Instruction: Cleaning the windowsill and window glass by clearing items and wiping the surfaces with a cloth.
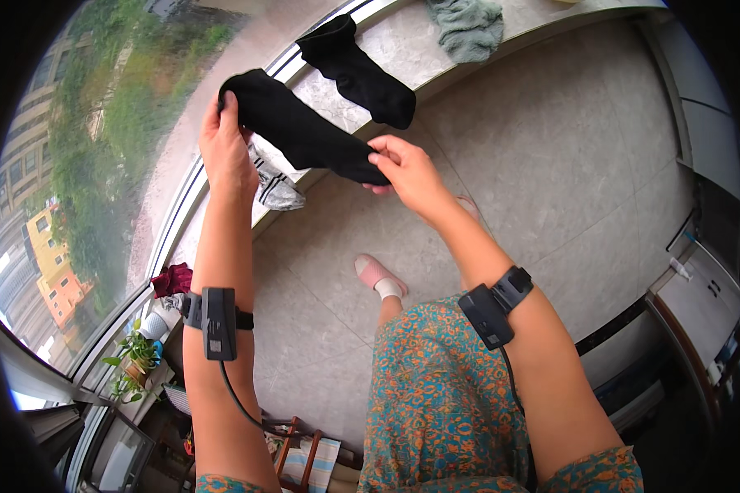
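Stretched between my two hands is a black sock (296, 126), held up in front of the window sill. My left hand (227, 145) grips one end, with the thumb on top of the fabric. At the opposite end, my right hand (404, 169) pinches the cloth between thumb and fingers. Another black sock (367, 77) lies just beyond on the sill, one end hanging over its edge. Partly hidden behind my left hand and wrist is a light grey sock (280, 188) with dark stripes.
A grey-green cloth (468, 28) rests farther along the marble-look sill (401, 46). Dark red fabric (171, 280) and a potted plant (134, 360) stand at the left by the window (98, 154). A wooden-framed stool (299, 453) is low down; a desk (697, 308) is at right.
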Demonstrator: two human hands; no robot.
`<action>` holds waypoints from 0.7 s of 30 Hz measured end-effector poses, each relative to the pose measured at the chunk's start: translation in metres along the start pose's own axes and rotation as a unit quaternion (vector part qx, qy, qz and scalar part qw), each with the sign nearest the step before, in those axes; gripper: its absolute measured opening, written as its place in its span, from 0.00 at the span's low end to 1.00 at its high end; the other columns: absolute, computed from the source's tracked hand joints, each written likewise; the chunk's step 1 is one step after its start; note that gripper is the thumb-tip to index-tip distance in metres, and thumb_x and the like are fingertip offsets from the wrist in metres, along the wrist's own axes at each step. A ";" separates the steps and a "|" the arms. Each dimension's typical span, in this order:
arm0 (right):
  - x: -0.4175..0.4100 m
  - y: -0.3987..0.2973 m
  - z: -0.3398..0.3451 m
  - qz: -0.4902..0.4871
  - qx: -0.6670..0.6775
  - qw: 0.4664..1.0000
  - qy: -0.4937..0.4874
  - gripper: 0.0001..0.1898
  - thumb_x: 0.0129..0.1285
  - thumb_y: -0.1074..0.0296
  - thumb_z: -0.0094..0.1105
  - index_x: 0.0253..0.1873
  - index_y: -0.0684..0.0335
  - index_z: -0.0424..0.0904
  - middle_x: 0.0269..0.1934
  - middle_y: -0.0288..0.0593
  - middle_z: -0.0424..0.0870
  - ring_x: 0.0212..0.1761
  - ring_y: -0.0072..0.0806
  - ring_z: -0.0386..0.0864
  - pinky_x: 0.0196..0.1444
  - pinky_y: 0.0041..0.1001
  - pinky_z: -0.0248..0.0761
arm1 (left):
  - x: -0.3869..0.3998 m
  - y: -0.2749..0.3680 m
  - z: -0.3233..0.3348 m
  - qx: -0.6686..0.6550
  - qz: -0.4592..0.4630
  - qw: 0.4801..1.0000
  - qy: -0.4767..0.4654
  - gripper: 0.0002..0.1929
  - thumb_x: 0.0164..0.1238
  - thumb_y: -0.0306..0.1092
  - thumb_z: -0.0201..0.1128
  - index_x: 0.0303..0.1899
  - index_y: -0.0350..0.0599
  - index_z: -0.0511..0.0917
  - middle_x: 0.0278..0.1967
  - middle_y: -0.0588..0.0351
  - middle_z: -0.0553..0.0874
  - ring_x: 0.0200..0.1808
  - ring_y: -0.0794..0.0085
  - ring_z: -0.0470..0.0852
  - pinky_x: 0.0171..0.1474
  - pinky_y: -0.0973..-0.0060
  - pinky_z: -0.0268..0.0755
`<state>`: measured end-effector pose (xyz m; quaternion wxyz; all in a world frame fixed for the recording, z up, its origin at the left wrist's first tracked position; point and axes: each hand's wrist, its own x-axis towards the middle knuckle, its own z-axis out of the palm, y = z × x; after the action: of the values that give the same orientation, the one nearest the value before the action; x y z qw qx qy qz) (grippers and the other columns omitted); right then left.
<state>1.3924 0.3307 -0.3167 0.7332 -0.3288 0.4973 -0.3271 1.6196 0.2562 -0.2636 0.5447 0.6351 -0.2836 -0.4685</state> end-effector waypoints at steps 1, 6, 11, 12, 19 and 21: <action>0.005 -0.008 0.005 0.049 0.037 0.998 0.018 0.09 0.67 0.72 0.55 0.49 0.66 0.78 0.32 0.36 0.82 0.32 0.22 0.81 0.32 0.25 0.77 | 0.006 0.001 0.002 0.014 0.018 1.000 0.009 0.13 0.72 0.39 0.61 0.50 0.42 0.80 0.41 0.61 0.85 0.39 0.81 0.81 0.42 0.81 0.72; 0.046 0.013 0.017 0.010 -0.110 0.988 0.111 0.14 0.63 0.62 0.62 0.50 0.61 0.78 0.32 0.44 0.83 0.30 0.31 0.82 0.35 0.30 0.76 | 0.018 -0.017 0.007 0.212 0.044 0.974 0.065 0.20 0.65 0.38 0.67 0.55 0.39 0.77 0.44 0.57 0.81 0.42 0.77 0.78 0.45 0.78 0.71; 0.047 0.029 0.011 -0.046 -0.203 0.969 0.132 0.15 0.60 0.63 0.64 0.50 0.59 0.77 0.35 0.44 0.84 0.34 0.34 0.82 0.39 0.32 0.74 | -0.003 -0.047 0.016 0.400 0.108 0.907 0.073 0.14 0.63 0.36 0.66 0.46 0.40 0.79 0.38 0.52 0.85 0.39 0.68 0.83 0.45 0.72 0.74; 0.046 0.028 0.013 -0.047 -0.204 0.969 0.133 0.16 0.59 0.63 0.65 0.51 0.59 0.77 0.36 0.44 0.84 0.35 0.35 0.82 0.40 0.33 0.74 | -0.012 -0.045 0.022 0.418 0.126 0.899 0.023 0.10 0.64 0.36 0.64 0.43 0.42 0.81 0.32 0.54 0.86 0.35 0.67 0.84 0.44 0.71 0.74; 0.038 0.036 0.003 -0.056 -0.185 0.971 0.137 0.15 0.60 0.65 0.65 0.50 0.60 0.76 0.36 0.45 0.84 0.35 0.35 0.83 0.39 0.33 0.75 | -0.014 -0.065 0.020 0.653 0.251 0.708 -0.098 0.28 0.61 0.39 0.67 0.64 0.52 0.72 0.70 0.51 0.66 0.69 0.52 0.65 0.67 0.63 0.62; 0.037 0.039 0.000 -0.064 -0.199 0.963 0.170 0.14 0.60 0.66 0.64 0.50 0.61 0.76 0.35 0.45 0.84 0.34 0.35 0.83 0.39 0.32 0.75 | -0.016 -0.066 0.016 0.664 0.237 0.699 -0.120 0.33 0.59 0.40 0.69 0.67 0.54 0.69 0.72 0.48 0.62 0.71 0.50 0.62 0.69 0.63 0.61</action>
<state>1.4096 0.3230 -0.3677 0.5356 -0.4385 0.6474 -0.3190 1.5886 0.2798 -0.3221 0.0359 0.6820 -0.7253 -0.0867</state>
